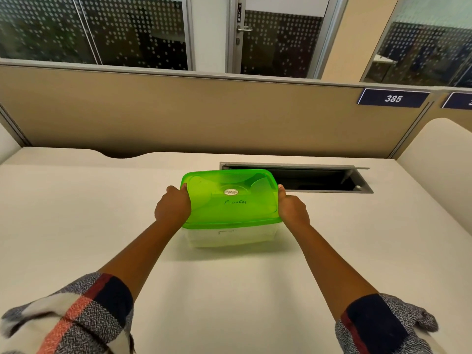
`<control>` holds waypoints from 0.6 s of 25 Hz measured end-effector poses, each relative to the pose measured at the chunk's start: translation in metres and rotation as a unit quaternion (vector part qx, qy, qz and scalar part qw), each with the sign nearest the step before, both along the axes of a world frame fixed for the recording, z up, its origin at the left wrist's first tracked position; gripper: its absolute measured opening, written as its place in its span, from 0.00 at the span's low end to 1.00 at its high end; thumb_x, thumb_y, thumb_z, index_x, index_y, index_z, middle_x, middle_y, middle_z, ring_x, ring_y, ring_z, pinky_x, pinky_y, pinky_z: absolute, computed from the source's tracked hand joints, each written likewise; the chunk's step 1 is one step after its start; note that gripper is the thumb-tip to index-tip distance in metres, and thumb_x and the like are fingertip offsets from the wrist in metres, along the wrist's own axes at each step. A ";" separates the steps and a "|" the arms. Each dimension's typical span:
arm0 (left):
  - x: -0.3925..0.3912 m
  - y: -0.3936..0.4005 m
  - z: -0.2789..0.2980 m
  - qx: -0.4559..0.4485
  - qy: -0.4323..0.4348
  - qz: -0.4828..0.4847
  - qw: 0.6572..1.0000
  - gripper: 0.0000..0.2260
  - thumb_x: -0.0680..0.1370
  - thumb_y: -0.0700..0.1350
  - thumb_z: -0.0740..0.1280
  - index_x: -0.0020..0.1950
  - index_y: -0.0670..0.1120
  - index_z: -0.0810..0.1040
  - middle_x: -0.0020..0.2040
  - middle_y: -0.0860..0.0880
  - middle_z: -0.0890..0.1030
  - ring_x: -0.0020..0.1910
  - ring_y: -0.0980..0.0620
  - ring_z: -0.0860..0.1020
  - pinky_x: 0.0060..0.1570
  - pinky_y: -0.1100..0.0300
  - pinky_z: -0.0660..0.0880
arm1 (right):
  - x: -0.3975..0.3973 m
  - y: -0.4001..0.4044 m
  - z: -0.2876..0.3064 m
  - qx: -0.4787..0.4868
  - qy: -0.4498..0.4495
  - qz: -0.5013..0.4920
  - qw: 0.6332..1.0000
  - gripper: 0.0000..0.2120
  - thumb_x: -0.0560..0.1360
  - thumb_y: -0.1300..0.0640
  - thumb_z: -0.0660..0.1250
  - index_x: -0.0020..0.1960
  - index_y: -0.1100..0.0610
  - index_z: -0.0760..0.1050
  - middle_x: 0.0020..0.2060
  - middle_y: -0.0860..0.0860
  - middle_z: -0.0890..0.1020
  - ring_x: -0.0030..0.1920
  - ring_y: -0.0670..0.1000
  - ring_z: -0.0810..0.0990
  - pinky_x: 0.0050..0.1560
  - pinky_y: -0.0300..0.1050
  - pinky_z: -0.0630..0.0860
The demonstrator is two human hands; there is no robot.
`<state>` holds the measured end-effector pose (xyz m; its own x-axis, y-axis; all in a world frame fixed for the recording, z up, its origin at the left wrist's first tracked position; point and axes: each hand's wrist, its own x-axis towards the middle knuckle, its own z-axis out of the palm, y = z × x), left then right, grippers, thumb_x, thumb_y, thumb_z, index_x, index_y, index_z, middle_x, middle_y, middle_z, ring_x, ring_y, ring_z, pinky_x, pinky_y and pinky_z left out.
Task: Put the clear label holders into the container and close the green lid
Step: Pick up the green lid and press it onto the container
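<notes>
Clear plastic container w/ green lid on it sits on white desk, just in front of the open cable tray. Left hand grips lid's left edge, right hand grips right edge, thumbs up on the rim. Label holders not visible thru the lid.

"385" on blue partition sign, "PUSH" on door plate
</notes>
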<state>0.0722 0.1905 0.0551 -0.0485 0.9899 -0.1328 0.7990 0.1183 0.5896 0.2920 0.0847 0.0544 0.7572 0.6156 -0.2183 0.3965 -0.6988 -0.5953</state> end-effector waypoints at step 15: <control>0.005 0.021 0.000 0.019 -0.008 -0.031 0.999 0.25 0.81 0.54 0.49 0.61 0.33 0.68 0.61 0.32 0.74 0.61 0.33 0.72 0.58 0.46 0.69 | 0.002 0.002 -0.003 0.001 0.017 -0.017 1.000 0.33 0.79 0.40 0.43 0.59 0.64 0.74 0.59 0.62 0.78 0.60 0.61 0.75 0.57 0.50 0.70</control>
<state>0.0774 0.2111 0.0556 0.0159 0.9953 -0.0960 0.7945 0.0457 0.6055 0.2939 0.0869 0.0514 0.7706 0.5892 -0.2432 0.3518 -0.7113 -0.6085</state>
